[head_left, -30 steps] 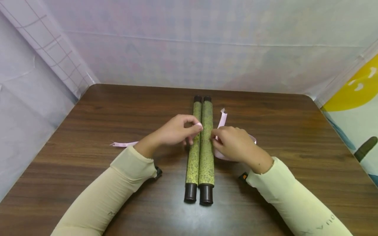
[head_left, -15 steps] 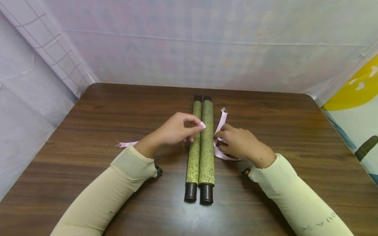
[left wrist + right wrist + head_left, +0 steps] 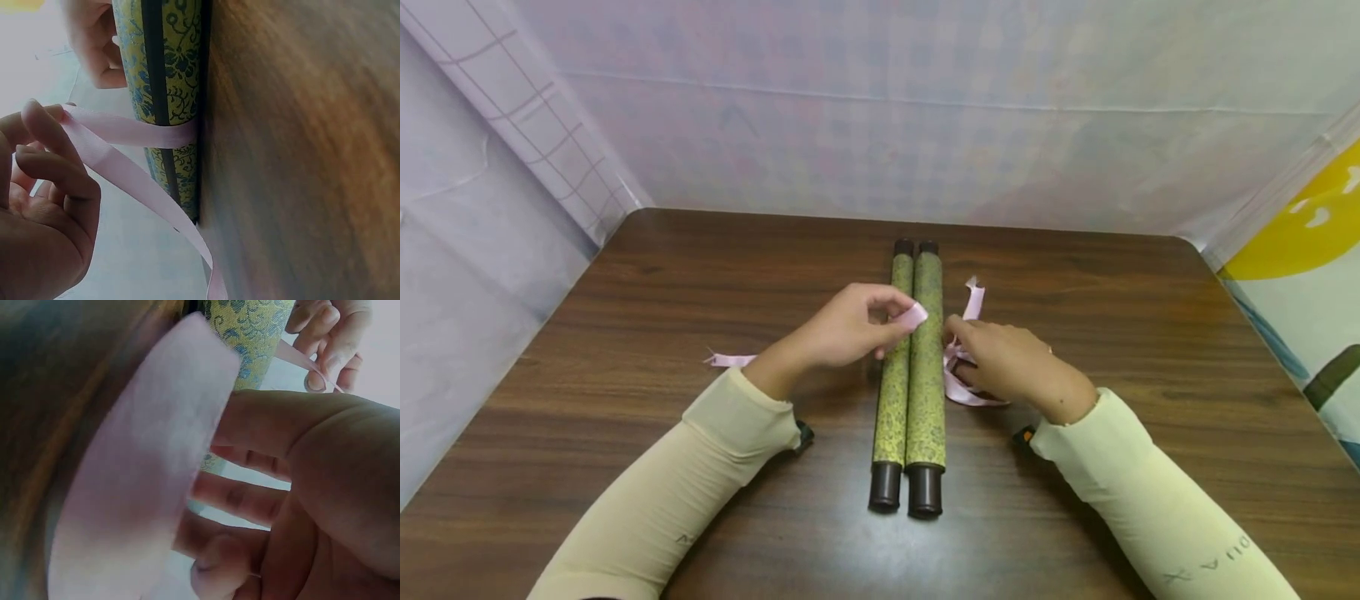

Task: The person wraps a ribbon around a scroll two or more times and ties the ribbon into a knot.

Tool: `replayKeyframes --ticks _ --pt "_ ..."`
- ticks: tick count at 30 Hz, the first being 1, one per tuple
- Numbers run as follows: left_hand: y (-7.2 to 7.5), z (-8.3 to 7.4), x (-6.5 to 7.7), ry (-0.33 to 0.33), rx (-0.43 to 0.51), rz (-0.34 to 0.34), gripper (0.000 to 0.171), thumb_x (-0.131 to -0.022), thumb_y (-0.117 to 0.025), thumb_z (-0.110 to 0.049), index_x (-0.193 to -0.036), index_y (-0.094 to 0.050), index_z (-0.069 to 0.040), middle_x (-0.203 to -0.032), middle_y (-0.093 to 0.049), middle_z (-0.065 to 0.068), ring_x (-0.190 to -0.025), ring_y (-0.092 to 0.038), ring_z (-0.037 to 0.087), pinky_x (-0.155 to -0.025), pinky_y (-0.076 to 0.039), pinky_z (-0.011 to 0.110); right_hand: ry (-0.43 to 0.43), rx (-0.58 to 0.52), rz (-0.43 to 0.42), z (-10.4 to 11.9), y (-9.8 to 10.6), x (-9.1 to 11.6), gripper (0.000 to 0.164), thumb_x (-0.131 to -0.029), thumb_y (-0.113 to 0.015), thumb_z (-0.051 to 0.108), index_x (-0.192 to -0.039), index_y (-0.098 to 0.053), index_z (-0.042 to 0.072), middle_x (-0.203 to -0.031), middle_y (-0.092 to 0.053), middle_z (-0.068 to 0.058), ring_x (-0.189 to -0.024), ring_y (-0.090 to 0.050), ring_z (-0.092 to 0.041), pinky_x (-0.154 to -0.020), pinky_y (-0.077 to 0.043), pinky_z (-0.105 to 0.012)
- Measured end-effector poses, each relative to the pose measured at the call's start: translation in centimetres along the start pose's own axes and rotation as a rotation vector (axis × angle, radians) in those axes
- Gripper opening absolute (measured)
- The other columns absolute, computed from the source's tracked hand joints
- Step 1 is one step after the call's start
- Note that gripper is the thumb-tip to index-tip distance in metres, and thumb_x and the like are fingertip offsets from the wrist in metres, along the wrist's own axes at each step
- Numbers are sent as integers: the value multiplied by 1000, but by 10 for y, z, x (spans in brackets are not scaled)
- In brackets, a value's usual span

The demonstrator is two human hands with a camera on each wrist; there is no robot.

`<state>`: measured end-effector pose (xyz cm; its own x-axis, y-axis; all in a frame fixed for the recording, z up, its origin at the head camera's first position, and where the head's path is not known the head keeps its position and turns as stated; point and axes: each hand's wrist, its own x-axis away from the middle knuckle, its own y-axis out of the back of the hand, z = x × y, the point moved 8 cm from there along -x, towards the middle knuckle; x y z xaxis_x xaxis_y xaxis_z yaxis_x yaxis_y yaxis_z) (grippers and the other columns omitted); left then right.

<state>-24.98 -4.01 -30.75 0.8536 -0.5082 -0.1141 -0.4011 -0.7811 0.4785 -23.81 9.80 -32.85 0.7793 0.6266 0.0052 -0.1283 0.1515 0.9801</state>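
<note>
Two rolled scrolls in green-gold patterned brocade lie side by side on the table, the left scroll (image 3: pixel 891 408) slightly thinner than the right scroll (image 3: pixel 927 400); both have dark end caps. My left hand (image 3: pixel 853 329) is above the left scroll and pinches a pink ribbon (image 3: pixel 916 316) between thumb and index finger. In the left wrist view the ribbon (image 3: pixel 112 128) rises from the scroll's underside to those fingertips, and its tail hangs back down. Close to the right scroll, my right hand (image 3: pixel 1011 358) has curled fingers at the ribbon's other part (image 3: pixel 144 469), its thumb tip partly hidden behind it.
A brown wood-grain table (image 3: pixel 737 500) carries everything. One frayed ribbon end (image 3: pixel 730 360) lies left of the left wrist, another (image 3: pixel 974 298) beyond the right hand. Pale curtains (image 3: pixel 880 125) stand behind the table, with a yellow-patterned sheet (image 3: pixel 1300 242) at right.
The left hand's ribbon piece has moved slightly right and shows more beyond the fingertips. The left tail has slid right. The right hand has shifted slightly right, and the ribbon beside it has changed shape.
</note>
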Motion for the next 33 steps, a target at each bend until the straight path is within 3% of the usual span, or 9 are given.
replayKeyframes --ticks 4,8,12,14,17,21,23,28,33 --pt "-1 0 0 -9 8 6 21 -88 -64 -12 -109 -66 -7 -86 -64 10 -52 -55 23 -47 -49 35 -10 -6 32 -2 -2 0 32 -83 -65 16 -111 -51 14 -92 -67 -3 -64 -57 -17 -47 -48 -36" --pt "-2 2 -1 -6 10 7 18 -89 -64 -11 -106 -66 -7 -86 -63 11 -52 -56 23 -47 -50 38 -16 17 37 -4 -3 1 27 -81 -67 17 -106 -57 12 -80 -66 -5 -60 -56 -17 -48 -48 -38" --pt "-1 4 0 35 39 -9 12 -86 -66 -12 -96 -61 -6 -82 -64 12 -52 -56 22 -47 -50 40 -32 39 40 -6 -4 1 3 -80 -66 17 -82 -64 17 -70 -64 -2 -57 -55 -17 -47 -48 -40" --pt "-1 5 1 63 58 -14 17 -85 -68 -13 -94 -56 -6 -81 -65 14 -52 -56 23 -46 -49 37 -45 45 49 -8 -4 2 12 -80 -65 18 -69 -61 20 -64 -61 0 -53 -52 -17 -45 -45 -39" --pt "-2 7 1 93 72 -9 29 -84 -70 -21 -102 -53 -6 -84 -67 16 -52 -57 24 -42 -45 28 -64 42 70 -11 -3 2 22 -80 -64 20 -59 -57 23 -59 -58 1 -50 -50 -16 -43 -42 -38" --pt "-2 9 1 113 71 -2 50 -82 -71 -29 -123 -51 -9 -89 -69 16 -52 -58 24 -38 -41 23 -75 30 83 -14 3 3 17 -79 -65 21 -63 -60 24 -61 -58 1 -53 -50 -17 -45 -43 -38" --pt "-1 11 1 118 59 -5 51 -82 -72 -26 -126 -53 -9 -88 -71 16 -53 -59 24 -38 -41 22 -73 28 81 -15 7 4 14 -78 -66 22 -65 -61 24 -62 -59 2 -54 -50 -17 -46 -43 -38" --pt "0 15 0 135 -13 -42 28 -82 -72 -28 -105 -70 -13 -72 -70 11 -55 -59 29 -38 -37 22 -71 58 96 -20 21 9 12 -73 -66 17 -64 -62 24 -60 -55 2 -55 -48 -17 -45 -40 -35" --pt "-5 16 -1 124 -26 -41 16 -82 -72 -26 -89 -74 -12 -60 -65 12 -54 -58 28 -42 -40 23 -61 49 98 -13 28 20 15 -70 -66 14 -63 -64 28 -60 -57 6 -54 -47 -14 -45 -39 -32"
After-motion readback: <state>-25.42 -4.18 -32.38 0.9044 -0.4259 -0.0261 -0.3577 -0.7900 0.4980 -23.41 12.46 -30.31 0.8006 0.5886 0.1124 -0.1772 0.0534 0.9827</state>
